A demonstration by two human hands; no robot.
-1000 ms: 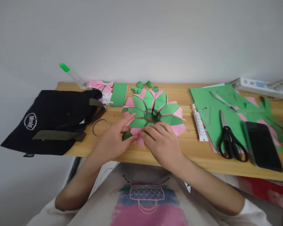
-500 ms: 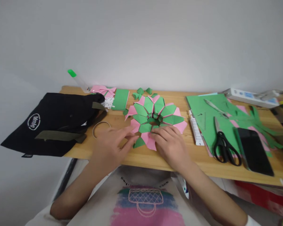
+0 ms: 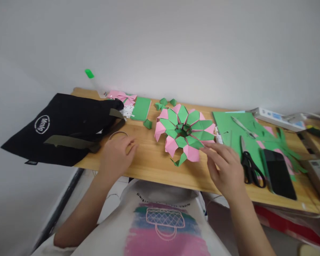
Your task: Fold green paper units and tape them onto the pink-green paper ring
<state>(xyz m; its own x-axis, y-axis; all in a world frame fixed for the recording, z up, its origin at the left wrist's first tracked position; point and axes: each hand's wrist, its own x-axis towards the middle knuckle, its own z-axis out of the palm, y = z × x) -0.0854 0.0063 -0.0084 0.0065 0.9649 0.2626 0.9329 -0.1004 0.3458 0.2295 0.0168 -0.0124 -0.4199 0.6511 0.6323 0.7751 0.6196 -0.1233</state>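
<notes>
A ring of folded green and pink paper (image 3: 171,132) lies on the wooden table (image 3: 149,167), round a hollow centre. At its near side a green piece (image 3: 180,160) sticks out below the pink ones. My right hand (image 3: 225,167) is at the ring's right front edge, fingertips by a pink piece; its fingers are apart, and nothing shows in them. My left hand (image 3: 117,155) is left of the ring, away from it, beside a thin round band (image 3: 118,132); its fingers are curled with a gap to the thumb, and it holds nothing visible.
A black bag (image 3: 66,124) covers the left side. Small green folded pieces (image 3: 147,123) and a green paper stack (image 3: 141,108) lie behind. On the right are green sheets (image 3: 226,124), black scissors (image 3: 250,167), a phone (image 3: 278,174), a glue tube (image 3: 218,138) and a power strip (image 3: 278,119).
Both hands have moved apart, the left one away from the ring. The ring has shifted right and turned slightly, next to the glue tube. The camera view has shifted a little.
</notes>
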